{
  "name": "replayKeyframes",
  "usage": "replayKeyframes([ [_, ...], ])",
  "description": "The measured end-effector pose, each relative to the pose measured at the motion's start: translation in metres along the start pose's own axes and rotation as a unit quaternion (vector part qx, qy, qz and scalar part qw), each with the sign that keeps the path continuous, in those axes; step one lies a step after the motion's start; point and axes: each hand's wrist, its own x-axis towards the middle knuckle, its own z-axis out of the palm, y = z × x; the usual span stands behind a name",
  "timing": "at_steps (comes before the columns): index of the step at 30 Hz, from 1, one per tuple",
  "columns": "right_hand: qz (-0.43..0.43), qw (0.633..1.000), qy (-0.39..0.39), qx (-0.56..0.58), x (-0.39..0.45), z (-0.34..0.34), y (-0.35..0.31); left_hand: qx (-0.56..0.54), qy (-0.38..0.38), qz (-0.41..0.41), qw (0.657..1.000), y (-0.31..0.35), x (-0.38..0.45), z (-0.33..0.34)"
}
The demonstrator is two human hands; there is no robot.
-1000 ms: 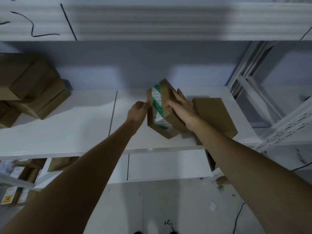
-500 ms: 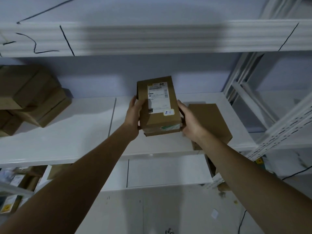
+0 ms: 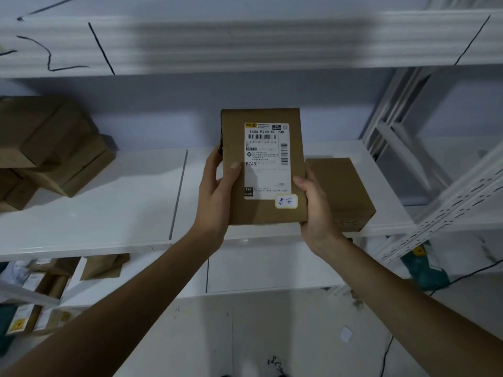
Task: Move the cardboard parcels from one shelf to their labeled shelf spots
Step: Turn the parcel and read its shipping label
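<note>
I hold a brown cardboard parcel (image 3: 234, 123) up in front of the middle shelf, its white shipping label (image 3: 268, 161) facing me with a small handwritten sticker at the lower right corner. My left hand (image 3: 216, 191) grips its left edge, thumb across the front. My right hand (image 3: 315, 205) grips its lower right corner. A second cardboard parcel (image 3: 340, 191) lies flat on the white shelf (image 3: 109, 213) just right of my right hand, partly hidden by it.
A stack of cardboard boxes (image 3: 54, 148) sits at the shelf's left end. The lower shelf (image 3: 272, 270) holds more parcels at far left (image 3: 35, 289). A white perforated rack upright (image 3: 449, 205) slants at right. A black cable (image 3: 386, 352) runs over the floor.
The parcel was turned from tilted on edge to label facing me and raised slightly. My left hand took hold of its left side; both hands now hold it closer to the camera.
</note>
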Motion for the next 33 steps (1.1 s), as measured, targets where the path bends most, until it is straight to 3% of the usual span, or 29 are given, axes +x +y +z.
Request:
replayKeyframes([
  [21, -0.061, 0.997, -0.008, -0.049, -0.082, 0.021, -0.038, -0.036, -0.006, 0.059, 0.998, 0.036, -0.074, -0.024],
  [26, -0.080, 0.996, -0.010, -0.045, -0.122, 0.065, -0.036, -0.042, -0.012, 0.066, 0.997, 0.052, -0.105, -0.074],
  [33, -0.105, 0.994, -0.020, -0.026, -0.196, 0.181, -0.015, -0.040, -0.018, 0.101, 0.994, 0.072, -0.158, -0.206],
])
